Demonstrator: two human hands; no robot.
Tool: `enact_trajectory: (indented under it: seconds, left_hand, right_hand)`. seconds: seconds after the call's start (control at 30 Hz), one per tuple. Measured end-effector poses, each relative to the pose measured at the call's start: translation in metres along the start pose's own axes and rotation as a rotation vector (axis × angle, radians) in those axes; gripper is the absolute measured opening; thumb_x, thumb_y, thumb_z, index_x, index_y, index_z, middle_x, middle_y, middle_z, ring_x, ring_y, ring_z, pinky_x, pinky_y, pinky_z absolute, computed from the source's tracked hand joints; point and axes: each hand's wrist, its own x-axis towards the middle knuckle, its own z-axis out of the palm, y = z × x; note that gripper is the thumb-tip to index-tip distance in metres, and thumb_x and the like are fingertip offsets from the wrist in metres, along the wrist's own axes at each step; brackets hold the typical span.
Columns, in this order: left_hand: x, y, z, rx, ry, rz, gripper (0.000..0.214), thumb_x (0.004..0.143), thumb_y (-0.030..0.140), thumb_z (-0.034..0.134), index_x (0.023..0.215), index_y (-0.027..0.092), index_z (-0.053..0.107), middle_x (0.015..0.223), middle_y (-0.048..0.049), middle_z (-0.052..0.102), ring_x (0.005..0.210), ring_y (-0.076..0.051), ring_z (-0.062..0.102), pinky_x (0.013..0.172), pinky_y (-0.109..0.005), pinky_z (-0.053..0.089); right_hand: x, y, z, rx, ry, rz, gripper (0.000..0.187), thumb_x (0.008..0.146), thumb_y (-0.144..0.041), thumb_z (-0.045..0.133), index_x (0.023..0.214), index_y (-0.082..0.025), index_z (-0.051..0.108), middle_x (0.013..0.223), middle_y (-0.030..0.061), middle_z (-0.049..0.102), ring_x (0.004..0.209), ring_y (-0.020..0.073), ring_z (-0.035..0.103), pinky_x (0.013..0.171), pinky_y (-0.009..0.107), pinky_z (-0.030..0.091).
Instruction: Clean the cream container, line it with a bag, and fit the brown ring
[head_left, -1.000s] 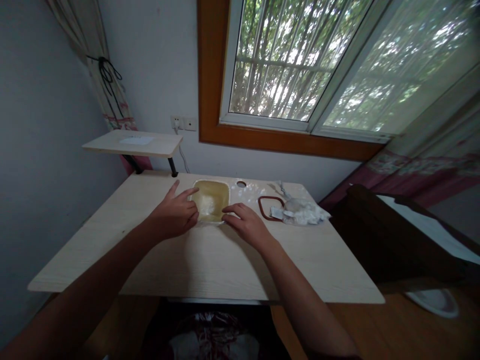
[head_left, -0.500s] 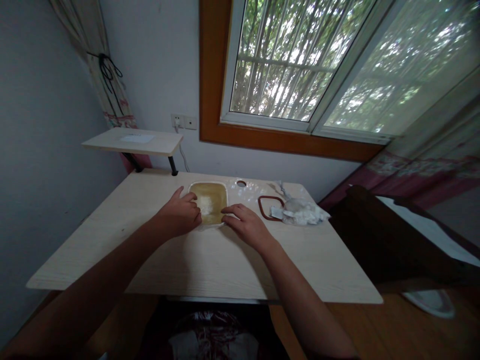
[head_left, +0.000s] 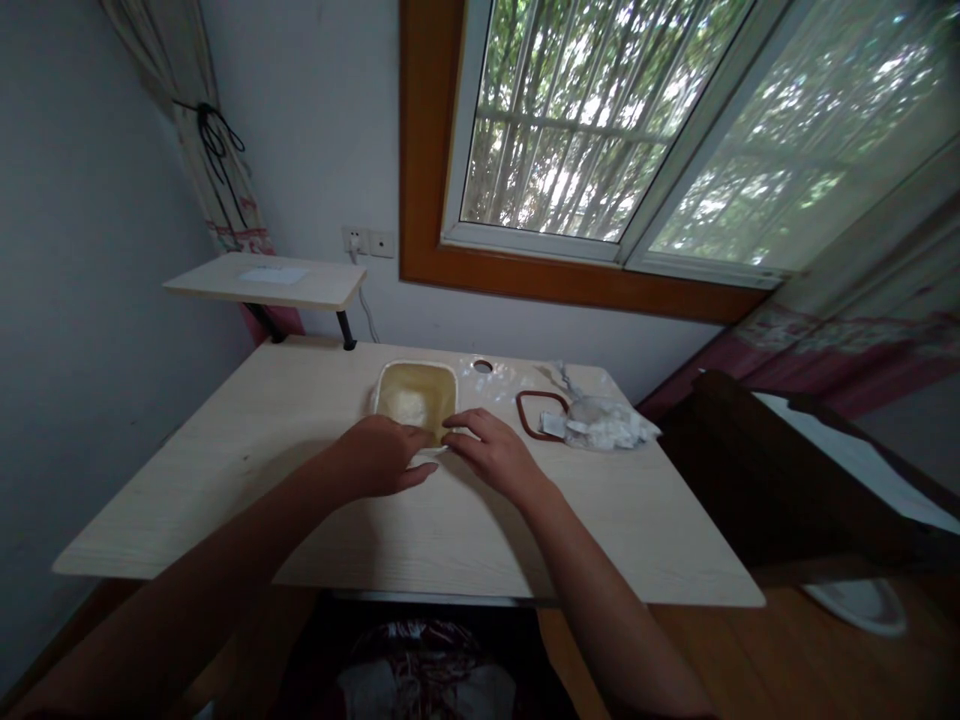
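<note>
A square, cream-coloured container (head_left: pixel 431 385) with a pale rim and a whitish bottom stands on the desk before me. My right hand (head_left: pixel 491 450) pinches its near right corner, thumb and fingertips at the rim. At the near left side is my left hand (head_left: pixel 382 455), reaching over the front rim with its fingers. Its thumb stretches out below them, apart, on the outer side. Whether the left fingertips press on the wall cannot be made out. To the right lies a reddish-brown square ring (head_left: pixel 519 412), partly overlapped by a clear plastic bag (head_left: pixel 611 425) with white contents.
The pale wooden desk (head_left: pixel 285 400) carries a small raised shelf (head_left: pixel 262 280) at the back left, with a sheet of paper on it. A round cable hole (head_left: pixel 482 367) sits near the back edge. Dark furniture (head_left: pixel 750 470) stands at the right.
My left hand has moved from the container's left inner side toward me and right, to its front rim, and its thumb now points right. My right hand stays at the corner.
</note>
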Motion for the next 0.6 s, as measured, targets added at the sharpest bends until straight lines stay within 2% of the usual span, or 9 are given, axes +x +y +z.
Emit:
enact_trajectory:
  seconds: [0.1, 0.27, 0.43, 0.6]
  left_hand:
    - [0.003, 0.002, 0.006, 0.013, -0.098, 0.022, 0.037, 0.091, 0.043, 0.061, 0.118, 0.019, 0.07, 0.101, -0.0119, 0.077, 0.086, -0.027, 0.074, 0.077, -0.037, 0.055]
    - [0.015, 0.007, 0.012, 0.084, -0.217, -0.044, 0.033, 0.089, 0.038, 0.061, 0.112, 0.016, 0.072, 0.102, -0.0147, 0.077, 0.091, -0.032, 0.074, 0.081, -0.042, 0.055]
    - [0.029, 0.01, 0.015, 0.112, -0.353, -0.123, 0.037, 0.088, 0.041, 0.059, 0.109, 0.014, 0.074, 0.1, -0.019, 0.077, 0.09, -0.036, 0.074, 0.077, -0.046, 0.056]
    - [0.037, 0.012, 0.015, 0.142, -0.391, -0.217, 0.035, 0.087, 0.043, 0.058, 0.095, 0.015, 0.078, 0.089, -0.0199, 0.077, 0.085, -0.034, 0.074, 0.076, -0.042, 0.055]
  right_hand:
    - [0.0, -0.001, 0.001, 0.003, 0.012, -0.015, 0.017, 0.1, -0.02, 0.058, 0.112, -0.023, 0.07, 0.119, 0.0104, 0.069, 0.11, 0.0229, 0.062, 0.09, 0.039, 0.056]
    - [-0.002, -0.001, 0.004, 0.013, 0.018, -0.006, 0.017, 0.101, -0.02, 0.056, 0.111, -0.021, 0.07, 0.119, 0.0102, 0.069, 0.11, 0.0224, 0.062, 0.091, 0.039, 0.056]
    - [-0.005, 0.002, 0.006, 0.023, 0.011, 0.0, 0.019, 0.102, -0.022, 0.054, 0.113, -0.022, 0.069, 0.121, 0.01, 0.068, 0.113, 0.0223, 0.061, 0.094, 0.039, 0.055]
    - [-0.007, 0.004, 0.006, 0.003, 0.008, -0.014, 0.019, 0.102, -0.019, 0.054, 0.113, -0.023, 0.069, 0.121, 0.0094, 0.068, 0.112, 0.0228, 0.061, 0.091, 0.039, 0.056]
